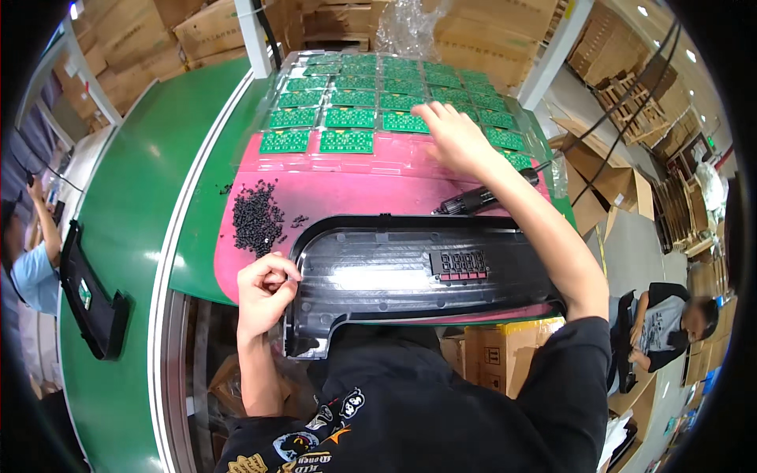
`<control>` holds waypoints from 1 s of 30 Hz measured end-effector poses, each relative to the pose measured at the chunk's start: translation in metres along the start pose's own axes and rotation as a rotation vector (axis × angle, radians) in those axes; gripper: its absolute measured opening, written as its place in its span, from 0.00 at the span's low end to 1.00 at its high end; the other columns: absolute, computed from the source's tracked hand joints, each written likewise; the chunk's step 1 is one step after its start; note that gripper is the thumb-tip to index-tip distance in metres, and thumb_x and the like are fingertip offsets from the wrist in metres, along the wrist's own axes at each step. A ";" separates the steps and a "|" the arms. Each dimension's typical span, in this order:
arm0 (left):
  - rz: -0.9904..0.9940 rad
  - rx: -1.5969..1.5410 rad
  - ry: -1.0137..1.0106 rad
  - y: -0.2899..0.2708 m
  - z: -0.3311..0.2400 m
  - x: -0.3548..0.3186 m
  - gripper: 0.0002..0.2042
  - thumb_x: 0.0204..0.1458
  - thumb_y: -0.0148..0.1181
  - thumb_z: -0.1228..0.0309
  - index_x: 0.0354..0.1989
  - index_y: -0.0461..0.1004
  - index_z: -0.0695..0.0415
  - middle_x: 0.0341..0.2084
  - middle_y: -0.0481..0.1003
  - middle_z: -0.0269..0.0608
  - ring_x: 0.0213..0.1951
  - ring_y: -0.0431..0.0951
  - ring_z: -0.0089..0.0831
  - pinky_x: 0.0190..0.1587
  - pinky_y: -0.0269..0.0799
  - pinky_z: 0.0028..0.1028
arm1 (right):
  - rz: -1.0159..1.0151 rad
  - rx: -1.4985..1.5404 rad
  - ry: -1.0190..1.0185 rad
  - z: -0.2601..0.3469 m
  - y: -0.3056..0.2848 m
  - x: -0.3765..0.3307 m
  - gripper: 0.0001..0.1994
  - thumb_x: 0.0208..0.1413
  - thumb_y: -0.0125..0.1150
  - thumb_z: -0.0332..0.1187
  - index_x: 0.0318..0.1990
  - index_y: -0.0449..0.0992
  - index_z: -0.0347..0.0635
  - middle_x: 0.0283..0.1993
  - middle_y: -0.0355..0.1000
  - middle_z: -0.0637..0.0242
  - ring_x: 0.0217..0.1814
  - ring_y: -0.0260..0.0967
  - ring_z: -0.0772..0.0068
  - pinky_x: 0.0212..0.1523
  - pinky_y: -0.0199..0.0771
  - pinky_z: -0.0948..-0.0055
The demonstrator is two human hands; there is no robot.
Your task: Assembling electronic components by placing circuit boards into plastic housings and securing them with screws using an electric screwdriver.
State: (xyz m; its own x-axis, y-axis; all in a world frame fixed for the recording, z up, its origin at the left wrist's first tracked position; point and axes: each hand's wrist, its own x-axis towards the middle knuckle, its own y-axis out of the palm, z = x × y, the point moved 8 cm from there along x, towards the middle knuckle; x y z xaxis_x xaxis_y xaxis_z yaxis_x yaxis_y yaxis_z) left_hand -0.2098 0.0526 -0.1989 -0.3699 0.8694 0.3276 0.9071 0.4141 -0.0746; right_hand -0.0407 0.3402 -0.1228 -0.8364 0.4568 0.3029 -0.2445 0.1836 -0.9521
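Housing of glossy black plastic, long and shallow, is laid open side up directly before the torso, its long axis running left to right. A black rectangular display block with digit-shaped windows is seated within it, right of the middle. At the housing's left end the left hand is placed, fingers curled in and thumb drawn close; whether anything small is pinched there cannot be told. The right forearm is stretched across the housing's right part.

Beyond, on a pink mat over a green bench, a heap of tiny black parts is gathered to the left, and a black cylindrical power screwdriver is laid to the right, beside the forearm.

Farther still, green rectangular circuit boards are set out in rows on clear plastic trays. The right hand is held over their right-hand part, thumb and fingers apart, with no board seen in its grasp. One board lies just left of it, long axis also left to right; the left hand is well apart from these rows.

Brown cardboard cartons are stacked behind.
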 end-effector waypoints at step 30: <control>0.505 0.112 0.023 0.135 -0.110 0.088 0.18 0.61 0.52 0.72 0.57 0.64 0.66 0.33 0.76 0.38 0.33 0.73 0.21 0.35 0.69 0.19 | -0.619 0.620 -0.260 0.071 -0.144 -0.107 0.28 0.47 0.67 0.22 0.58 0.66 0.37 0.42 0.75 0.58 0.44 0.73 0.68 0.47 0.74 0.70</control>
State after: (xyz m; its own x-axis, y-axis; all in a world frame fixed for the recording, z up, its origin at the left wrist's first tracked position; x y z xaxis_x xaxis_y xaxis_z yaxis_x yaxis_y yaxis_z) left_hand -0.0975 0.1552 -0.0767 0.1142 0.9627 0.2455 0.9439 -0.0281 -0.3290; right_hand 0.0492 0.2034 -0.0214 -0.5344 0.2079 0.8193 -0.8429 -0.2041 -0.4979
